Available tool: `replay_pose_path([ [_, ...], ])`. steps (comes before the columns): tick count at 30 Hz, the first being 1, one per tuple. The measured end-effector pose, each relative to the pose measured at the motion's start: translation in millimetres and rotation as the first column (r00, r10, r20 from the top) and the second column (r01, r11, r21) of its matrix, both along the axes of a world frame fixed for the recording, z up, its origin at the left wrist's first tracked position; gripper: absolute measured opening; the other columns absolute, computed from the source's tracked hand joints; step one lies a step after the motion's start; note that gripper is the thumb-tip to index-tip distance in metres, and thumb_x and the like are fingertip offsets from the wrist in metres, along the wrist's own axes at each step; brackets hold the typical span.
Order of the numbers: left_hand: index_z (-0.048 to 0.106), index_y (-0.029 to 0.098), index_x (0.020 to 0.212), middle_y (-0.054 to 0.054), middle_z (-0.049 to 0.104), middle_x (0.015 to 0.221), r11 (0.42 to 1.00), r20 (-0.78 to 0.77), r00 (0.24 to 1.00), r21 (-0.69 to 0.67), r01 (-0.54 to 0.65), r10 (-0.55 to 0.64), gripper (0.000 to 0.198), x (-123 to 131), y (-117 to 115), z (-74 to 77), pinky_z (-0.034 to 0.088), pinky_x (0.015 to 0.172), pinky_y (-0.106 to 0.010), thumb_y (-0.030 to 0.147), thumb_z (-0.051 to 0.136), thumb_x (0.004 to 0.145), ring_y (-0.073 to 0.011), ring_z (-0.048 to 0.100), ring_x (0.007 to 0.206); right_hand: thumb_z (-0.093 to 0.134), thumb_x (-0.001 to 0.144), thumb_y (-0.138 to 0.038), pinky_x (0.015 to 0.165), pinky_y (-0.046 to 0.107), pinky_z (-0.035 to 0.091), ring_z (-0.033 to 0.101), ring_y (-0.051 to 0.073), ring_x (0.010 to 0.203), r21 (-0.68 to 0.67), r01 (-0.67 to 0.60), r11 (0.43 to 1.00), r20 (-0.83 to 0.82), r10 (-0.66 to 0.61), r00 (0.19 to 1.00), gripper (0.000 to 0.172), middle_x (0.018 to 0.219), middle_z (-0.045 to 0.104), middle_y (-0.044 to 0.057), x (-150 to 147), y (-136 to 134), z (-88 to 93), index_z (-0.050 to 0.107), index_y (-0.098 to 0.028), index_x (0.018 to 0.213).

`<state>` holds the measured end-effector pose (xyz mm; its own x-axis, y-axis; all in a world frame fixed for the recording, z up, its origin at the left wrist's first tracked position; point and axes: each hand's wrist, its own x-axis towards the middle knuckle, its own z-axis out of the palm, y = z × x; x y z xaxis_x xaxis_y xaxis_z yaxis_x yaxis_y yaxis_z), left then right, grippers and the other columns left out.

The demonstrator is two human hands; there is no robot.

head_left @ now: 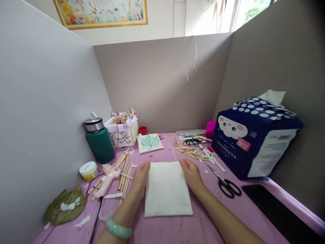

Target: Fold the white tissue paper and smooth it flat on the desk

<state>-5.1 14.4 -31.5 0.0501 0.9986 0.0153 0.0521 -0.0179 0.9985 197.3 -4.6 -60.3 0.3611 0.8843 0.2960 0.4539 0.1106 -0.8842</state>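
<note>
Both hands press a sheet (pixel 167 189) flat on the table (pixel 198 227).
Left hand (pixel 140 178) and right hand (pixel 192 174) lie open, palms down, at the sheet's 11 and 1 o'clock corners; glue gun (pixel 109 178) at 9, scissors (pixel 225 184) at 3. Even pressure on both sides should keep it square.

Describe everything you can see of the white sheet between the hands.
The white sheet is a plain, unmarked rectangle, seemingly soft tissue or thin fabric, lying flat on the pink table. The left hand touches its upper left corner, the right hand its upper right corner; whether they pinch it is unclear.
</note>
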Motion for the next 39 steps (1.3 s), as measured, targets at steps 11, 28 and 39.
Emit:
replay_pose_path([
  [11, 0.056, 0.009, 0.123, -0.018, 0.059, 0.111, 0.912, -0.747, 0.595, 0.407, 0.055, 0.298, 0.041, 2.4, -1.7, -9.7, 0.044, 0.091, -0.040, 0.020, 0.042, 0.086, -0.0270, 0.058, 0.102, 0.036, 0.090, -0.035, 0.101, 0.043, 0.031, 0.046, 0.030, 0.120, -0.044, 0.028, 0.999, 0.401, -0.008, 0.916, 0.045, 0.125, 0.057, 0.018, 1.6, -9.2, 13.2, 0.058, -0.010, 0.122],
  [28, 0.034, 0.006, 0.142, -0.015, 0.029, 0.151, 0.859, -0.928, 0.370, 0.157, 0.488, -0.041, 0.054, 3.2, -11.2, -16.1, 0.022, 0.115, -0.039, 0.027, 0.030, 0.093, -0.0227, 0.024, 0.141, 0.025, 0.098, -0.040, 0.108, 0.035, 0.027, 0.037, 0.022, 0.134, -0.266, -0.103, 0.958, 0.703, 0.266, 0.660, 0.053, 0.144, 0.043, 0.012, -19.2, -21.3, 13.4, 0.043, -0.012, 0.138],
  [39, 0.065, 0.016, 0.096, -0.010, 0.062, 0.103, 0.931, -0.904, 0.421, 0.215, 0.295, 0.076, 0.027, -4.0, -8.8, -0.1, 0.042, 0.087, -0.029, 0.009, 0.043, 0.081, -0.0202, 0.057, 0.099, 0.041, 0.090, -0.024, 0.067, 0.033, 0.040, 0.065, 0.025, 0.084, -0.347, 0.167, 0.923, 0.718, 0.146, 0.681, 0.024, 0.094, 0.069, 0.011, -5.2, -19.4, 20.0, 0.062, -0.015, 0.098],
])
